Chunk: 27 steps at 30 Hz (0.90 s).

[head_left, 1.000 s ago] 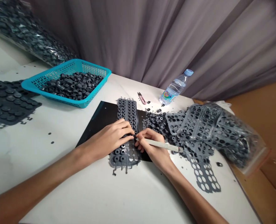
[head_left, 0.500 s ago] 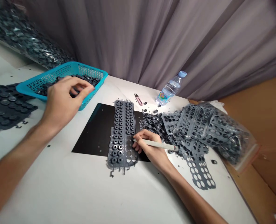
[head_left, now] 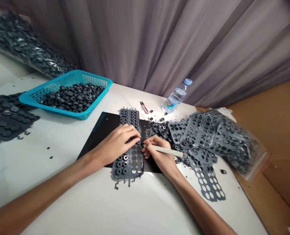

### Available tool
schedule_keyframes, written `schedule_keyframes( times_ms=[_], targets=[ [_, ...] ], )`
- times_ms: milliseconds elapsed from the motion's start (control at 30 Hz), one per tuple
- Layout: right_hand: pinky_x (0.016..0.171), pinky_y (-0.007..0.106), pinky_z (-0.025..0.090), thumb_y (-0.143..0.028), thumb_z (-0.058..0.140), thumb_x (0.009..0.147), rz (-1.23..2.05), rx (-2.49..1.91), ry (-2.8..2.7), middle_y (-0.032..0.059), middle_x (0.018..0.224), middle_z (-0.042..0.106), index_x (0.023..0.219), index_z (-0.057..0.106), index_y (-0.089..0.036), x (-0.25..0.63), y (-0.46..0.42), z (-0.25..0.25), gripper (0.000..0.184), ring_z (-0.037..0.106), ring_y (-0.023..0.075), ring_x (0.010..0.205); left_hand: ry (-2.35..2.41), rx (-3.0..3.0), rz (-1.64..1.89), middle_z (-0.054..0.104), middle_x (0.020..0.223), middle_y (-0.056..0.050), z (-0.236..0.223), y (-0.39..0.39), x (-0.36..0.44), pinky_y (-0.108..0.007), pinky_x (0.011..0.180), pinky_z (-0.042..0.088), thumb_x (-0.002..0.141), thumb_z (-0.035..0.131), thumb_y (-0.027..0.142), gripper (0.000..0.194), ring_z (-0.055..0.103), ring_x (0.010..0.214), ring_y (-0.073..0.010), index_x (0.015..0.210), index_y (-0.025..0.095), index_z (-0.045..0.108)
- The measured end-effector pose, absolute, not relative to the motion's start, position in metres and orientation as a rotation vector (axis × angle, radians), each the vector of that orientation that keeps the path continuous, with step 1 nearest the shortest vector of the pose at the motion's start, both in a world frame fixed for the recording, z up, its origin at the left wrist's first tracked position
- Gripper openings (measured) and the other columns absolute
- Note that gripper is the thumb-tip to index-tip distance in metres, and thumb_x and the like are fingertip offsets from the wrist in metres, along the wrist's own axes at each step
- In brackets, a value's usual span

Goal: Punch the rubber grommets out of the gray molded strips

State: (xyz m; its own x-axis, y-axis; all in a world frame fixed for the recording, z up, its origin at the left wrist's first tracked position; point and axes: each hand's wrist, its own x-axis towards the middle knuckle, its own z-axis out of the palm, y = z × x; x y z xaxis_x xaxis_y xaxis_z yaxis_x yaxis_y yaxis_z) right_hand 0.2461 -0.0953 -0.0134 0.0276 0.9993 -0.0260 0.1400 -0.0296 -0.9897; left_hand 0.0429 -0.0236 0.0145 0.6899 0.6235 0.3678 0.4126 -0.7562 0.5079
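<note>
A sheet of dark grey rubber rings [head_left: 129, 116] lies lengthwise on a black mat [head_left: 95, 138], with bare holes in its lower right part. My left hand [head_left: 119, 142] reaches across the sheet, thumb and fingertips pinched together at its right side; what is between them is hidden. Opposite it, my right hand [head_left: 161, 153] grips a slim white pen-like tool [head_left: 170, 150], its tip at the sheet's right edge close to my left fingertips. To the upper left stands a turquoise basket [head_left: 86, 114] holding many loose black rubber rings [head_left: 73, 96].
Right of the mat are loose rings, punched-out sheets [head_left: 210, 181] and a clear bag [head_left: 247, 156]. Pink thread snips [head_left: 144, 107] and a water bottle [head_left: 176, 98] are behind. Another ringed sheet [head_left: 6, 117] and a large filled bag [head_left: 29, 49] are at left.
My left hand has moved from over the basket, right and down to the sheet beside the tool tip. My right hand stays near the sheet's edge, still holding the tool.
</note>
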Motion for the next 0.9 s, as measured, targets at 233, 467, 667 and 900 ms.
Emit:
schedule_keyframes(
  times_ms=[233,467,667,900],
  targets=[
    [0.058,0.025,0.056,-0.035,0.064,0.094,1.148,-1.327,-1.301,0.0032,0.077,0.072,0.091,0.063,-0.018,0.2461,-0.0954,-0.0127,0.017,0.065,0.0134,0.06,0.744,2.653,0.557,0.066,0.111,-0.006,0.003,-0.0297,0.0449,-0.04,0.1,0.047,0.108,0.045,0.022,0.026,0.058,0.107,-0.0224,0.113,0.017,0.07],
    [0.056,0.024,0.056,-0.037,0.066,0.094,1.135,-1.342,-1.296,0.0028,0.076,0.072,0.091,0.064,-0.018,0.2455,-0.095,-0.0125,0.02,0.065,0.013,0.059,0.751,2.748,0.49,0.065,0.112,-0.006,0.0048,-0.0294,0.0453,-0.042,0.099,0.047,0.106,0.051,0.023,0.022,0.057,0.107,-0.0239,0.115,0.016,0.07],
    [0.057,0.025,0.057,-0.036,0.065,0.095,1.128,-1.325,-1.271,0.0027,0.076,0.072,0.091,0.063,-0.018,0.2454,-0.0953,-0.0127,0.019,0.065,0.0128,0.058,0.731,2.676,0.516,0.066,0.115,-0.005,0.0023,-0.0261,0.0409,-0.04,0.102,0.046,0.107,0.049,0.022,0.025,0.058,0.108,-0.0221,0.12,0.017,0.069],
    [0.056,0.023,0.056,-0.03,0.064,0.094,1.14,-1.33,-1.29,0.0023,0.075,0.071,0.091,0.064,-0.017,0.2461,-0.0955,-0.0117,0.013,0.064,0.0118,0.057,0.711,2.624,0.559,0.068,0.114,-0.004,0.0032,-0.0237,0.0397,-0.038,0.1,0.045,0.106,0.052,0.021,0.022,0.059,0.108,-0.0201,0.117,0.018,0.07]
  ],
)
